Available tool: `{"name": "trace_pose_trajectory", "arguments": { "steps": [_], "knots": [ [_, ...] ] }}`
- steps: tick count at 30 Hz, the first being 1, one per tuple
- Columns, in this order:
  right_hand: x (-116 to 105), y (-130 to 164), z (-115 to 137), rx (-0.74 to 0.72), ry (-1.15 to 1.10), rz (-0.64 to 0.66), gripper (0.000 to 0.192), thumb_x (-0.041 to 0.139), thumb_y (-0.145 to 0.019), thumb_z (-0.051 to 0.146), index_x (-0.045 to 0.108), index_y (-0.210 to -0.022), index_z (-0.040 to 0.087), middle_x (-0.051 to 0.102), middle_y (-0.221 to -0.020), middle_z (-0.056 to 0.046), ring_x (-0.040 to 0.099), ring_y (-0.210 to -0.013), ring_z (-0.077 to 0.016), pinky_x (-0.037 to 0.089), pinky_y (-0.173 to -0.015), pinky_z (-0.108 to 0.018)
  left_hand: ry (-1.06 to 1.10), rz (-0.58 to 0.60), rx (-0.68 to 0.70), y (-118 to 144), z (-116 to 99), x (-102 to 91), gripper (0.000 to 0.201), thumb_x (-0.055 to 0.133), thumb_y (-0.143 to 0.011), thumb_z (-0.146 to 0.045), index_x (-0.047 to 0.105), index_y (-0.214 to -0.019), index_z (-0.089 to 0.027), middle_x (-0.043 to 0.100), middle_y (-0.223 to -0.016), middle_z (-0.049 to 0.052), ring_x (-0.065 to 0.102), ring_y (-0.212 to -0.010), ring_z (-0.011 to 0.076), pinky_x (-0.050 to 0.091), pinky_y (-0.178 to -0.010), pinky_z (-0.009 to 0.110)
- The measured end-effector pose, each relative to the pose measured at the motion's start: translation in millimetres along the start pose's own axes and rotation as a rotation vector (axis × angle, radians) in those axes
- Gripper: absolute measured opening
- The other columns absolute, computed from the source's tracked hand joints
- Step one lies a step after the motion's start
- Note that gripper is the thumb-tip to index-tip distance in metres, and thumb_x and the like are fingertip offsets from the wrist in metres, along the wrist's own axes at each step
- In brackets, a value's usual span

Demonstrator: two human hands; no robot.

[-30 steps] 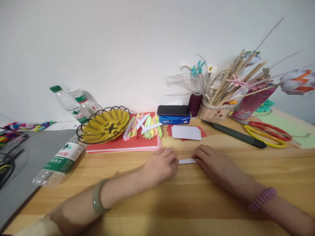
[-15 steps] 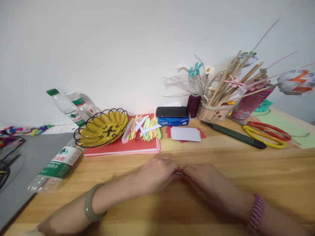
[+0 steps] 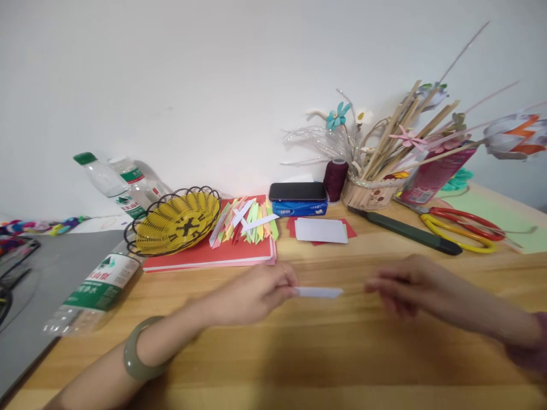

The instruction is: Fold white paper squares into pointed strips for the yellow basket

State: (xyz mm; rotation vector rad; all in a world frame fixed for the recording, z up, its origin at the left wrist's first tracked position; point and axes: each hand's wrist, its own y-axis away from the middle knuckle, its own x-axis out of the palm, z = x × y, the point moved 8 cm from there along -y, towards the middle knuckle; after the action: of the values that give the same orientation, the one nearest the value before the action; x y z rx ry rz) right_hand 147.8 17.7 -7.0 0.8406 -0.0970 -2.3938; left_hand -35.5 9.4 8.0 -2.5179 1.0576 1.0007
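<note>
Between the thumb and fingers of my left hand (image 3: 265, 290) is one end of a narrow white folded paper strip (image 3: 319, 292). Its other end sticks out to the right, just above the wooden table. My right hand (image 3: 405, 287) is off to the right of the strip, not touching it, with loosely bent, slightly blurred fingers and nothing seen in them. Beyond the hands, a small stack of white, green and red paper cards (image 3: 322, 230) lies on the table. Many folded coloured paper strips (image 3: 248, 221) are heaped on red paper sheets (image 3: 192, 256).
At left are a yellow woven basket (image 3: 183, 225) and plastic bottles (image 3: 100, 287). A phone (image 3: 298, 192) rests on a blue pack (image 3: 299, 209) by a dark thread spool (image 3: 335, 179). Right of these are a craft-stick holder (image 3: 370, 193), a dark green cutter (image 3: 405, 232) and scissors (image 3: 465, 228).
My hands have parted. The right hand has let go of the paper strip and moved right; the left has shifted slightly left, keeping the strip, which now shows.
</note>
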Motion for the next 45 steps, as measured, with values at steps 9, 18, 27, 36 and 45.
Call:
{"name": "trace_pose_trajectory", "arguments": {
  "steps": [9,18,27,36,45],
  "knots": [
    [-3,8,11,-0.053,-0.134,-0.223,0.046,0.044,-0.081,0.058,0.066,-0.088,0.018,0.067,-0.075,-0.006,0.060,-0.062,-0.0163,0.049,-0.060,-0.032,0.509,0.060,-0.163,-6,11,19.2,0.028,0.049,-0.086,-0.043,0.045,-0.082,-0.016,0.044,-0.053,-0.007,0.035,-0.046,0.0051,0.027,-0.045,0.017],
    [20,-8,40,-0.112,-0.112,-0.186,0.043,0.043,-0.084,0.052,0.057,-0.060,0.019,0.060,-0.055,-0.001,0.058,-0.051,-0.0129,0.044,-0.051,-0.024,0.599,0.074,-0.197,-4,11,21.9,0.022,0.056,-0.083,-0.035,0.053,-0.085,-0.014,0.061,-0.061,-0.002,0.052,-0.054,0.0081,0.040,-0.055,0.019],
    [-22,-2,7,-0.046,-0.182,-0.420,0.038,0.059,-0.072,0.055,0.062,-0.059,0.019,0.060,-0.057,-0.002,0.054,-0.053,-0.0136,0.043,-0.052,-0.026,0.540,-0.008,-0.211,-2,19,8.1,0.010,0.056,-0.078,-0.022,0.056,-0.078,-0.012,0.067,-0.070,0.004,0.055,-0.056,0.0087,0.042,-0.055,0.020],
    [13,-1,13,-0.090,0.030,-0.199,0.034,0.047,-0.084,0.048,0.061,-0.071,0.020,0.061,-0.064,-0.001,0.056,-0.062,-0.0148,0.042,-0.058,-0.027,0.407,0.003,-0.231,-2,17,13.9,0.014,0.053,-0.081,-0.026,0.058,-0.080,-0.012,0.067,-0.067,0.003,0.056,-0.055,0.0097,0.043,-0.054,0.019],
    [7,-5,17,-0.193,0.407,-0.384,0.028,0.036,-0.089,0.039,0.047,-0.070,0.022,0.057,-0.062,0.000,0.052,-0.056,-0.0154,0.036,-0.052,-0.027,0.177,-0.092,-0.221,2,11,1.2,0.027,0.056,-0.082,-0.034,0.060,-0.065,-0.013,0.062,-0.057,0.000,0.045,-0.047,0.0073,0.032,-0.044,0.016]
  ]
}}
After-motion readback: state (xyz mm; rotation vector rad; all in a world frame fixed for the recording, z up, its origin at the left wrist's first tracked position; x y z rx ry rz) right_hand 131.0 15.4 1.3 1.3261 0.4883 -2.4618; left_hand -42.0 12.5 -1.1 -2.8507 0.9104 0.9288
